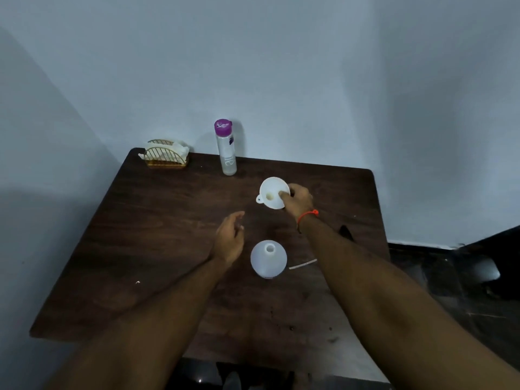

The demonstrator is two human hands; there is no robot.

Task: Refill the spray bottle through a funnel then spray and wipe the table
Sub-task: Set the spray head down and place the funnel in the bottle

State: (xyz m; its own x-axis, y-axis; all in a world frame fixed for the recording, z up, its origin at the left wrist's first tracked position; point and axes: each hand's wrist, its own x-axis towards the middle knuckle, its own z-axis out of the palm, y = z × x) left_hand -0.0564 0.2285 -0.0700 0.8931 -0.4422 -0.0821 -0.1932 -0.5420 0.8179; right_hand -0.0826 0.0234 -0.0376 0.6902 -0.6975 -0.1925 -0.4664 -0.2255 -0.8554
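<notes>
The white spray bottle (268,259) stands uncapped, mouth open, near the middle of the dark wooden table (157,220). My right hand (298,201) grips the rim of a white funnel (271,192) beyond the bottle. Relaxed and holding nothing, my left hand (229,237) hovers just left of the bottle. A clear water bottle with a purple cap (225,147) stands at the table's far edge. A thin white tube (302,264) lies right of the spray bottle, and a dark object (346,232), perhaps the spray head, shows behind my right forearm.
A gold wire holder with white tissues (166,156) sits at the far left corner. Pale walls close in behind and to the left. The table's right edge drops to a dark floor (450,277).
</notes>
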